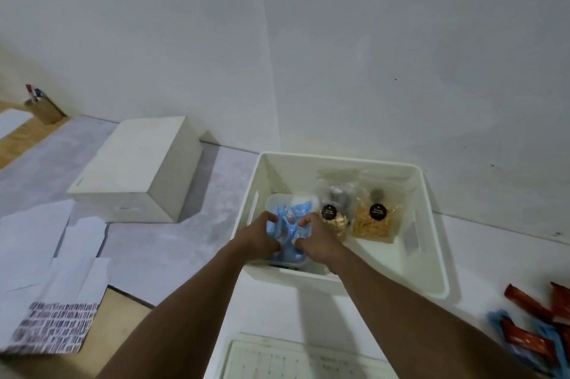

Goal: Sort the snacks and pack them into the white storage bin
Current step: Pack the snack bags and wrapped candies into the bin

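Reaching with both arms into the white storage bin (431, 224), sitting at the far edge of the white worktop (493, 255), close against the wall. Clasping a bunch of blue snack packets (288, 221) from either side: gripping its left side with the left hand (260, 236), curling fingers and thumb round it, and gripping its right side with the right hand (317, 238) in the same manner. Holding the bunch low at the bin's near left corner, over or inside a small clear tub (274, 203); not being able to tell which. Keeping the hands just left of two clear pouches with round black labels, standing side by side in the bin: a pouch of pale nuts (334, 218) just beside the right hand, then a pouch of orange sticks (374, 223). Leaving untouched, at the worktop's right edge and well apart from the bin, a loose heap of red-brown bars (524, 335) and more blue packets (496, 320). Leaving also a white gridded lid (293, 360) at the near edge, and a closed white box (135, 172) beyond the left edge.
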### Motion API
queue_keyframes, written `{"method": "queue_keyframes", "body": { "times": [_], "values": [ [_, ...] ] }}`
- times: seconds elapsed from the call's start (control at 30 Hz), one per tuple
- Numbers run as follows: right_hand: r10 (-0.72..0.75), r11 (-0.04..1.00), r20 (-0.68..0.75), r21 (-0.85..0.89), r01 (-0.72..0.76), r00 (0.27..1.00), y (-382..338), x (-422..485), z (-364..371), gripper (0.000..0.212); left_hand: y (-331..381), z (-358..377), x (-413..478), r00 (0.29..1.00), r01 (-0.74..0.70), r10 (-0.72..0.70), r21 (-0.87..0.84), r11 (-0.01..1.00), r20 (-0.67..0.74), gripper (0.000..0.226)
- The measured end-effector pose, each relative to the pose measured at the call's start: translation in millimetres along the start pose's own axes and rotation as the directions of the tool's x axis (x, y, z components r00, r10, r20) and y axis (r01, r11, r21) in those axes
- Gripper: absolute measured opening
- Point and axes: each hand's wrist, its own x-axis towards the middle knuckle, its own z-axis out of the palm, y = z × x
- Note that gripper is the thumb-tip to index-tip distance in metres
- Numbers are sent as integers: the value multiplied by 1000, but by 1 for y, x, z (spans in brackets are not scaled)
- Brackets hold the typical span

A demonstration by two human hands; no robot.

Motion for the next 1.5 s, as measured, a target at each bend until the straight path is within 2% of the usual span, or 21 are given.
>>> {"method": "queue_keyframes", "body": {
  "times": [0.1, 0.2, 0.3, 0.37, 0.47, 0.6, 0.73, 0.8, 0.87, 0.9, 0.97, 1.07, 1.17, 1.23, 1.33, 1.43, 1.5],
  "values": [
    [-1, 999, 79, -50, 5, 997, 4, -1, 2, 45, 5, 6, 1, 1000, -18, 15, 129, 992, 20, 59],
    [-11, 997, 62, -82, 16, 998, 2, -6, -6, 40, 12, 6, -2, 1000, -13, 16, 177, 984, -15, 55],
    [-71, 993, -52, -99, 66, 996, 1, -18, -29, 31, 18, 11, -1, 998, -8, 23, 239, 971, -61, 58],
    [-120, 992, -157, -63, 112, 980, 1, -35, -51, 23, 35, 17, -11, 990, -26, 55, 216, 976, -129, 58],
    [-165, 985, -338, -18, 169, 926, 11, -71, -86, 19, 74, 37, -33, 957, -143, 181, 175, 974, -226, 52],
    [-156, 985, -533, -24, 169, 831, 50, -124, -130, 16, 127, 92, -62, 856, -389, 422, 167, 906, -299, 38],
    [-122, 990, -693, -29, 141, 710, 102, -173, -168, 15, 174, 156, -92, 691, -597, 622, 195, 778, -368, 29],
    [-93, 994, -706, -22, 109, 702, 136, -191, -185, 15, 191, 189, -105, 642, -659, 668, 174, 732, -377, 21],
    [-56, 998, -668, -32, 46, 742, 177, -205, -200, 17, 203, 222, -117, 617, -691, 696, 171, 702, -366, 19],
    [-42, 998, -635, -55, 9, 771, 198, -212, -206, 20, 206, 239, -123, 619, -694, 705, 180, 698, -347, 21],
    [-39, 986, -554, -156, -58, 831, 240, -225, -218, 29, 203, 275, -130, 671, -669, 698, 202, 716, -250, 33],
    [-109, 899, -446, -425, -103, 888, 298, -237, -232, 46, 182, 328, -135, 820, -549, 573, 304, 778, 15, 76],
    [-178, 797, -366, -598, -84, 913, 340, -227, -240, 65, 162, 373, -130, 888, -458, 424, 404, 792, 177, 116],
    [-189, 767, -295, -639, -47, 936, 356, -212, -242, 74, 157, 396, -126, 905, -426, 380, 434, 794, 192, 125],
    [-194, 720, -181, -694, 14, 964, 372, -191, -237, 84, 152, 425, -123, 914, -404, 368, 478, 780, 171, 126],
    [-194, 678, -123, -734, 43, 973, 390, -183, -230, 81, 145, 443, -123, 922, -373, 369, 533, 760, 118, 121],
    [-259, 659, -152, -750, 60, 954, 401, -187, -228, 75, 141, 447, -122, 911, -369, 411, 526, 766, 40, 113]
  ]
}}
